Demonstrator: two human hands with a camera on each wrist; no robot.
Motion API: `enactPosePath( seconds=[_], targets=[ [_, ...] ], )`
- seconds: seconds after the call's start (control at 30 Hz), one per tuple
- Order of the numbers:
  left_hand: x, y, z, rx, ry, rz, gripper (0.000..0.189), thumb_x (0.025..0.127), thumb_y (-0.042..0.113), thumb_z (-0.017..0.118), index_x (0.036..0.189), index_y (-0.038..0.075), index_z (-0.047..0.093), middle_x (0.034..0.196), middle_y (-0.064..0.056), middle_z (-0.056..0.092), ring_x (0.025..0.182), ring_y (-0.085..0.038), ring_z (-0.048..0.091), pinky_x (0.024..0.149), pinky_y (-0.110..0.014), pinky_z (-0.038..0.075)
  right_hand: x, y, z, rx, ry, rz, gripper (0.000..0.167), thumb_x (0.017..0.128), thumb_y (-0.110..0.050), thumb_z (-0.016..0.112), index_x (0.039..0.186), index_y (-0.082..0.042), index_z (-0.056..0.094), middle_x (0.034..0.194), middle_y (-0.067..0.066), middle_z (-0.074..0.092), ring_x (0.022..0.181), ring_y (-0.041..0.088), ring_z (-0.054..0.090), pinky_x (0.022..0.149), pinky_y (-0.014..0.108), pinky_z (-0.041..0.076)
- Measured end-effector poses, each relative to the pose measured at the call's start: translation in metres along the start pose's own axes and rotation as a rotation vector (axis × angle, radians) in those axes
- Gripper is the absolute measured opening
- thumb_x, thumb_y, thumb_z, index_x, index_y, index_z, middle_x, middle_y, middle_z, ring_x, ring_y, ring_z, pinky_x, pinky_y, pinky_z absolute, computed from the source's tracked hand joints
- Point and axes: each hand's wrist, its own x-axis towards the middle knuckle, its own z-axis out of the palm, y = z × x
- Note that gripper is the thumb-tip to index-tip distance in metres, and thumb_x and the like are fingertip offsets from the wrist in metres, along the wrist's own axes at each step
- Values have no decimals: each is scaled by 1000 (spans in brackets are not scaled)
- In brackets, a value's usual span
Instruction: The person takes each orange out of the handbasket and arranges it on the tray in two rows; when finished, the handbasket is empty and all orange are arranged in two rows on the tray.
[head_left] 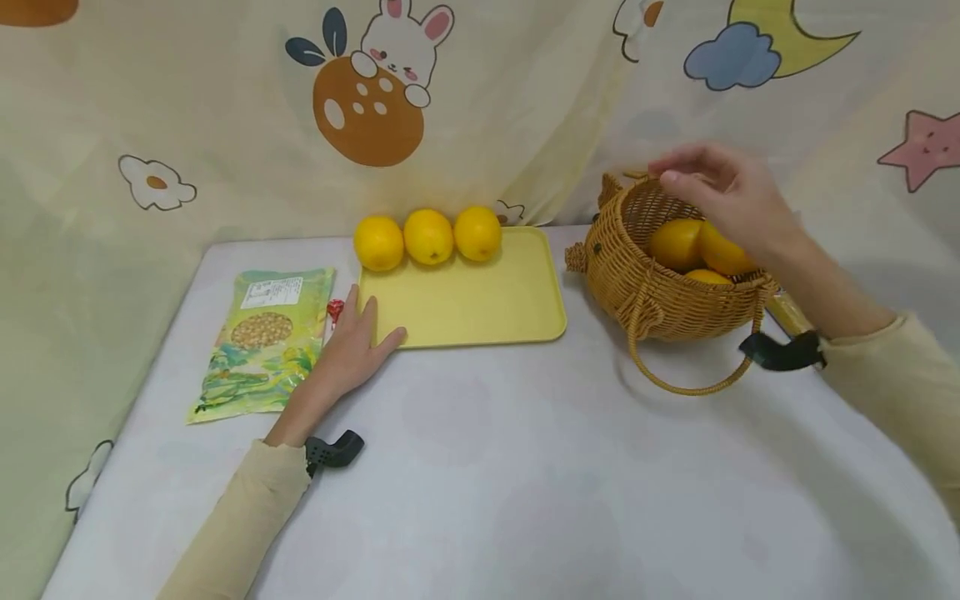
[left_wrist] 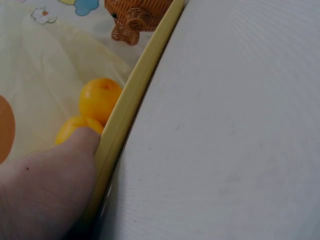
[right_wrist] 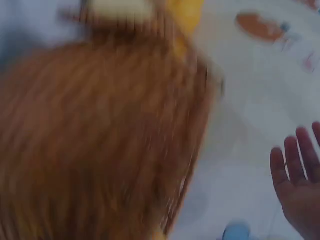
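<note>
My left hand [head_left: 356, 346] is spread at the near left corner of a yellow tray [head_left: 472, 304], thumb over its front rim. In the left wrist view, the thumb [left_wrist: 82, 150] lies along the tray's edge. Three oranges [head_left: 428, 237] sit in a row along the tray's back edge. My right hand [head_left: 731, 196], with loosely bent fingers, hangs above a wicker basket [head_left: 637, 287] shaped like an animal and holds nothing. More oranges [head_left: 675, 244] lie inside the basket. The right wrist view shows the basket blurred and the right hand's fingers [right_wrist: 295, 155] extended.
A green and yellow packet [head_left: 262, 333] lies left of the tray, with a small red-wrapped item [head_left: 335, 310] beside it. The basket's handle [head_left: 690, 390] hangs forward over the white table [head_left: 495, 467]. Behind the basket's right side shows a golden packet [head_left: 789, 315]. A patterned cloth [head_left: 525, 100] hangs behind.
</note>
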Motion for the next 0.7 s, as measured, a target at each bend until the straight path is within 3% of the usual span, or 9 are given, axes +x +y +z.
enactPosePath(
  seconds=[0.17, 0.23, 0.33, 0.4, 0.43, 0.7],
  targets=[
    [0, 1, -1, -5, 0, -1, 91, 95, 61, 41, 154, -3, 13, 162, -17, -19, 151, -39, -1, 120, -57, 14, 35, 25, -61, -353, -212, 118, 30, 100, -29, 53, 126, -17, 61, 110, -20, 60, 101, -3, 52, 78, 4, 38],
    [-1, 1, -1, -7, -6, -7, 92, 95, 62, 41, 154, -3, 13, 162, -16, -19, 151, -39, -1, 120, -57, 15, 43, 35, -74, -473, -318, 174, 36, 100, -34, 51, 130, -15, 58, 113, -17, 59, 105, 2, 51, 92, 15, 41],
    [-1, 1, 0, -7, -11, -9, 92, 95, 62, 41, 154, -2, 13, 162, -15, -19, 151, -38, -1, 120, -57, 15, 51, 46, -85, -593, -472, 238, 46, 100, -39, 48, 136, -11, 53, 131, 1, 56, 123, 22, 46, 106, 48, 37],
    [-1, 1, 1, -5, -7, -8, 92, 95, 63, 41, 154, -2, 13, 162, -15, -18, 152, -38, 0, 120, -56, 15, 55, 51, -87, -631, -552, 254, 50, 100, -41, 46, 138, -9, 50, 141, 14, 49, 130, 36, 39, 103, 67, 29],
    [-1, 1, 1, -4, -3, -7, 92, 95, 62, 41, 154, -2, 13, 162, -15, -18, 151, -38, 0, 120, -56, 16, 56, 53, -87, -636, -583, 250, 51, 100, -41, 46, 140, -8, 48, 143, 20, 46, 131, 43, 36, 102, 70, 28],
    [0, -1, 0, -7, 4, -2, 91, 95, 61, 42, 154, -3, 14, 162, -18, -17, 151, -39, 0, 120, -57, 15, 62, 65, -84, -627, -829, 277, 58, 101, -37, 42, 147, -2, 37, 148, 28, 39, 134, 49, 37, 102, 71, 33]
  ],
)
